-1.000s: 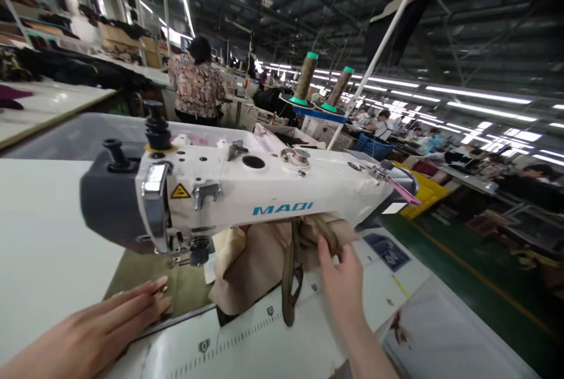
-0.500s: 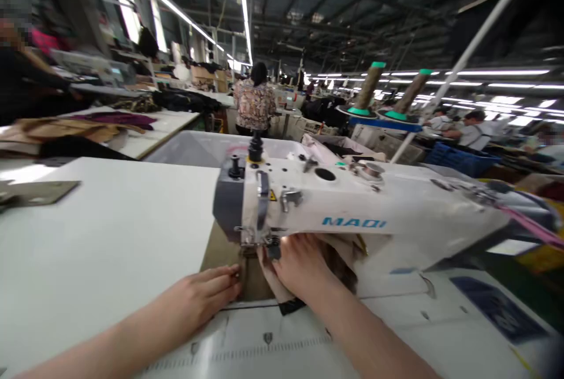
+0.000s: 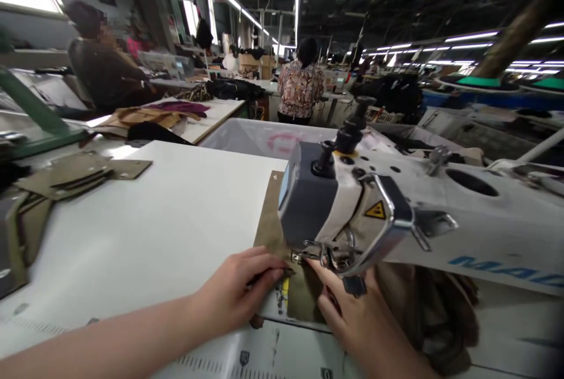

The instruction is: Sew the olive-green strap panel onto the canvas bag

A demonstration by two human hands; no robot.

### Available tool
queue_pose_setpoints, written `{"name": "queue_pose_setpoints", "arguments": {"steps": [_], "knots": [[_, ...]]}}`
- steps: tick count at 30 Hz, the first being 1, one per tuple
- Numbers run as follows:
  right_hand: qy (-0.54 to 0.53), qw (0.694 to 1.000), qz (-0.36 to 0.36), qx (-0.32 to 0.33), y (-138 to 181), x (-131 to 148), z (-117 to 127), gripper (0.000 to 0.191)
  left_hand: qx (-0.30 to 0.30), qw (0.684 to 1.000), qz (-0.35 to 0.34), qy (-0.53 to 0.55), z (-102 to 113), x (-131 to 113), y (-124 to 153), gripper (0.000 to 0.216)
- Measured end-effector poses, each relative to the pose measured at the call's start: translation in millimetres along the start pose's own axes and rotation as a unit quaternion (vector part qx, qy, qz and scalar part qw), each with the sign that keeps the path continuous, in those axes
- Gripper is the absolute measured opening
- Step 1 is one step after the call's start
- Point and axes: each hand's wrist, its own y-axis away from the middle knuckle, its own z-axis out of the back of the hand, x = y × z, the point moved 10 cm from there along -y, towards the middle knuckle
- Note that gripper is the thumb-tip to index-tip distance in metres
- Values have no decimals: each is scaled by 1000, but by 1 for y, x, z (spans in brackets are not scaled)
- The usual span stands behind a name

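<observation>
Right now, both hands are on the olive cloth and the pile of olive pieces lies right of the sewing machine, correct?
Not quite: the head view shows the pile of olive pieces left of the sewing machine. The left hand and right hand are on the olive cloth.

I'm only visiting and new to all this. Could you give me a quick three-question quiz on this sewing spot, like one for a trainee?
1. Multiple choice: what shape is the yellow sticker on the sewing machine?
A) circle
B) square
C) triangle

2. True or false: the person's right hand is resting on top of the machine.

3. Fill in the blank: the loose pile of olive pieces lies toward the ____ edge of the picture.

Key:
1. C, triangle.
2. False; the right hand is down by the olive cloth, at the needle end.
3. Left.
</observation>
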Motion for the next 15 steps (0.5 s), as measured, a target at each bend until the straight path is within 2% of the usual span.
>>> {"name": "queue_pose_setpoints", "arguments": {"steps": [2,4,8,11,15], "knots": [[17,1000,-9,1,1,3,-5,39,23,999,-23,7,-1,-8,-2,24],[24,1000,-12,-7,5,4,-10,37,74,994,-77,-24,-8,-21,0,28],[31,999,-25,-20,19,-6,-22,42,152,950,-213,-169,-30,-45,15,34],[40,998,-34,-33,29,-14,-25,46,155,936,-248,-194,-37,-51,23,30],[25,999,-37,-23,32,-15,-26,39,132,929,-260,-227,-40,-51,27,31]]}}
